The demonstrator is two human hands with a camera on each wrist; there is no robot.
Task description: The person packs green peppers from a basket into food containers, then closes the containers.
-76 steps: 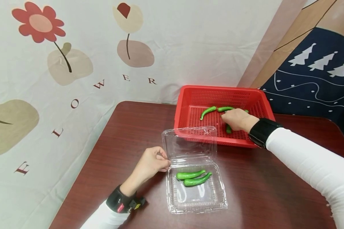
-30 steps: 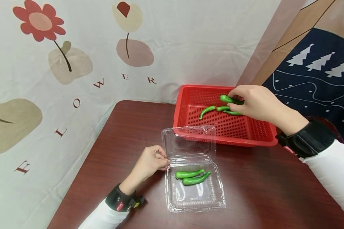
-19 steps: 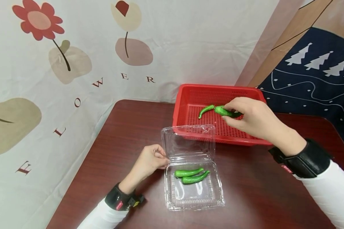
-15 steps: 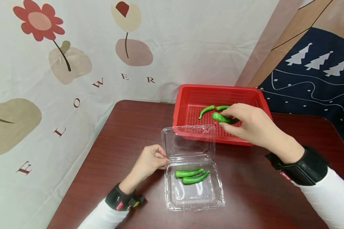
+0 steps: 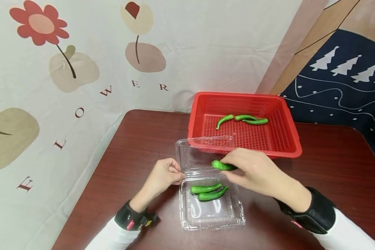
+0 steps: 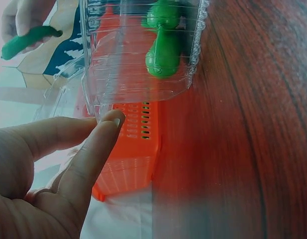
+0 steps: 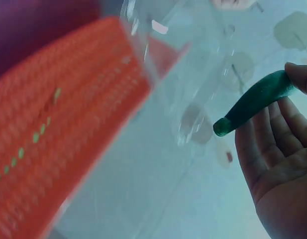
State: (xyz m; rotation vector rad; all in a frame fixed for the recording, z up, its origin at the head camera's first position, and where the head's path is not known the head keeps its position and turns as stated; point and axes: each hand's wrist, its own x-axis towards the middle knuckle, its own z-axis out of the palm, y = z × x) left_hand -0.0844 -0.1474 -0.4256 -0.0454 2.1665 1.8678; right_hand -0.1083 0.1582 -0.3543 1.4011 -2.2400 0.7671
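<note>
My right hand [image 5: 259, 173] pinches a green chili pepper [image 5: 222, 165] between thumb and fingers, above the hinge side of a clear plastic clamshell box [image 5: 212, 217]. In the right wrist view the same pepper [image 7: 255, 103] sticks out past the fingertips. My left hand [image 5: 163, 176] pinches the box's left edge near the hinge; the left wrist view shows thumb and finger [image 6: 91, 154] meeting at the rim. Two green peppers [image 5: 210, 193] lie side by side in the box's base. Its lid [image 5: 200, 156] stands raised toward the basket.
Behind the box stands a red perforated basket [image 5: 287, 142] with several green peppers [image 5: 225, 119] on its floor. The lid overlaps the basket's front wall in view. Both rest on a dark red-brown table [image 5: 143, 139], with a printed cloth [image 5: 187, 41] hanging behind.
My right hand has lifted a pepper out of the red basket and brought it left and nearer, over the clamshell box. My left hand has kept its grip on the box edge.
</note>
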